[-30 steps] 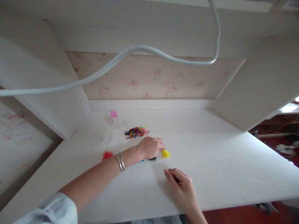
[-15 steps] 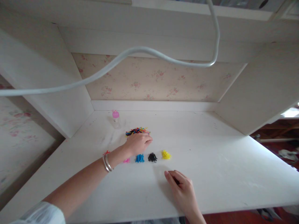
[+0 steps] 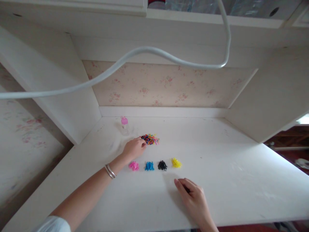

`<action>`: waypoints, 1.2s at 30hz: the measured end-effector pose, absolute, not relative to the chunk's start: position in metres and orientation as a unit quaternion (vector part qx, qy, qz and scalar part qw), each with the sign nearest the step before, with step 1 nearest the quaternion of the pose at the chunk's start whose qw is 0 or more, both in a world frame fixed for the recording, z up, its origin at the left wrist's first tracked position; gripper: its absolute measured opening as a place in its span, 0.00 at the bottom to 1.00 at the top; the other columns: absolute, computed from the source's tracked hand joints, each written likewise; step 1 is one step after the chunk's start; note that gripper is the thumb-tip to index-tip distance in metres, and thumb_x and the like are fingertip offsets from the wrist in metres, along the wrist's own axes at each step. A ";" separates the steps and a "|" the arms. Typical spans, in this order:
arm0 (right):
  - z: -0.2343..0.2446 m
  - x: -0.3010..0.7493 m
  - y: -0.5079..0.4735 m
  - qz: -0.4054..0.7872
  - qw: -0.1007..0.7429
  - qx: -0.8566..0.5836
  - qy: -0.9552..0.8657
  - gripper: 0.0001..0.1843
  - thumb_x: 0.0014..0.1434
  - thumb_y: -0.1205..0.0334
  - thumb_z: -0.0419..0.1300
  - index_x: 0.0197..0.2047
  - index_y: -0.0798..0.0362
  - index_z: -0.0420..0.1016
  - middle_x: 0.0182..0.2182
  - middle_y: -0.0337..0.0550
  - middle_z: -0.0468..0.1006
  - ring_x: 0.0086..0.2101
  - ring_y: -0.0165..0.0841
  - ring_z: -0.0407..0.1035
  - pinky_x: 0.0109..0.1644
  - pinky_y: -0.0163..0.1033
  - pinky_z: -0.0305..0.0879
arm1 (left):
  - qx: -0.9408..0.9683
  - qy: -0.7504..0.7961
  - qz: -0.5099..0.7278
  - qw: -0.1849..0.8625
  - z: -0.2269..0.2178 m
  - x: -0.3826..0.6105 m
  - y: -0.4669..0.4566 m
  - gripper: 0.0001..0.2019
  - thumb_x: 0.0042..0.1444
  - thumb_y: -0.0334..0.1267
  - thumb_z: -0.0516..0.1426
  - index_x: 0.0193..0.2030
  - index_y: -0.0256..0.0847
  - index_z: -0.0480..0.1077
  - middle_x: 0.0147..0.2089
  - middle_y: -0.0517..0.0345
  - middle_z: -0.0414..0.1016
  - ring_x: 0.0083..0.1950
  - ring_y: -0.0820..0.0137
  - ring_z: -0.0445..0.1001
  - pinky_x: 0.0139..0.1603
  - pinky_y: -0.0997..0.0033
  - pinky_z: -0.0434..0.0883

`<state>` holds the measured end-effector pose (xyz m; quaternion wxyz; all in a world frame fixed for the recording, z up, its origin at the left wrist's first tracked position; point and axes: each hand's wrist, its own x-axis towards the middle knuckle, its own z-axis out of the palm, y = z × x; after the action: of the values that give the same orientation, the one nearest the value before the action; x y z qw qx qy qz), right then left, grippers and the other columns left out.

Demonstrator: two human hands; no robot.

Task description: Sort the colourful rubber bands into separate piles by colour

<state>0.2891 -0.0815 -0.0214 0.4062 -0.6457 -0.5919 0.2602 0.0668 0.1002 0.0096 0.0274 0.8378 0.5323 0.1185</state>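
My left hand (image 3: pixel 134 148) is at the left edge of a mixed heap of small coloured bands (image 3: pixel 151 139), which look like rubber bands. Its fingers are pinched together and whatever they hold is hidden. In front of the heap lie sorted piles in a row: pink bands (image 3: pixel 134 166), blue bands (image 3: pixel 149 166), black bands (image 3: pixel 162 165) and yellow bands (image 3: pixel 176 162). My right hand (image 3: pixel 191 196) rests near the yellow and black piles, fingers curled with the thumb against them. I cannot make out anything inside it.
A clear bottle with a pink lid (image 3: pixel 124 124) stands behind the heap on the white desk (image 3: pixel 241 180). Side panels (image 3: pixel 277 96) and a shelf enclose the desk. A white cable (image 3: pixel 145 50) crosses the upper view.
My left hand has moved left, from in front of the heap to its left edge, uncovering more of the heap and the pink pile. The red bands by my wrist are now hidden. My right hand stays put.
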 end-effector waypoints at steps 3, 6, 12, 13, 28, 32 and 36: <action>-0.021 0.289 -0.081 0.256 0.403 -0.646 -0.596 0.21 0.60 0.50 0.52 0.23 0.54 0.73 0.19 0.38 0.67 0.22 0.28 0.59 0.25 0.31 0.53 | 0.832 0.542 0.115 0.012 0.005 0.074 0.102 0.11 0.59 0.44 0.51 0.39 0.45 0.73 0.43 0.56 0.75 0.43 0.67 0.74 0.40 0.71 0.68; -0.021 0.289 -0.081 0.255 0.402 -0.647 -0.596 0.21 0.60 0.50 0.52 0.23 0.54 0.73 0.19 0.38 0.67 0.22 0.27 0.59 0.25 0.31 0.54 | 0.831 0.544 0.112 -0.006 0.003 0.083 0.102 0.12 0.59 0.44 0.51 0.42 0.45 0.73 0.47 0.53 0.74 0.44 0.64 0.73 0.42 0.68 0.68; -0.019 0.289 -0.081 0.247 0.402 -0.651 -0.595 0.22 0.60 0.49 0.52 0.23 0.54 0.72 0.19 0.38 0.66 0.21 0.28 0.58 0.23 0.31 0.52 | 0.840 0.533 0.100 -0.028 0.005 0.092 0.102 0.14 0.63 0.41 0.46 0.42 0.42 0.72 0.45 0.51 0.74 0.42 0.65 0.74 0.40 0.67 0.69; -0.019 0.289 -0.081 0.248 0.402 -0.651 -0.594 0.23 0.61 0.49 0.51 0.22 0.54 0.72 0.19 0.38 0.66 0.21 0.28 0.58 0.23 0.31 0.52 | 0.841 0.531 0.097 -0.030 0.006 0.092 0.102 0.15 0.63 0.41 0.46 0.42 0.42 0.72 0.44 0.51 0.74 0.42 0.65 0.74 0.40 0.68 0.68; -0.018 0.289 -0.082 0.264 0.407 -0.639 -0.597 0.22 0.61 0.48 0.51 0.22 0.53 0.70 0.19 0.37 0.65 0.22 0.27 0.58 0.24 0.32 0.52 | 0.869 0.489 0.042 -0.062 0.037 0.067 0.117 0.16 0.63 0.41 0.45 0.43 0.43 0.73 0.42 0.51 0.71 0.38 0.66 0.75 0.37 0.68 0.68; -0.019 0.290 -0.083 0.262 0.405 -0.636 -0.602 0.22 0.61 0.49 0.51 0.23 0.53 0.72 0.20 0.38 0.67 0.21 0.28 0.59 0.24 0.32 0.53 | 0.872 0.483 0.044 -0.065 0.036 0.066 0.119 0.15 0.63 0.41 0.45 0.44 0.44 0.72 0.42 0.51 0.71 0.37 0.65 0.75 0.35 0.68 0.68; -0.019 0.291 -0.083 0.261 0.402 -0.634 -0.607 0.21 0.61 0.50 0.52 0.24 0.53 0.72 0.20 0.38 0.68 0.21 0.27 0.59 0.23 0.32 0.53 | 0.872 0.484 0.053 -0.059 0.036 0.065 0.118 0.16 0.63 0.42 0.45 0.45 0.45 0.72 0.41 0.52 0.71 0.36 0.65 0.75 0.34 0.68 0.67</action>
<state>0.2906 -0.0827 -0.0195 0.4021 -0.6341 -0.6066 0.2613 0.0649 0.1179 0.0356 -0.0586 0.8717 0.4836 0.0532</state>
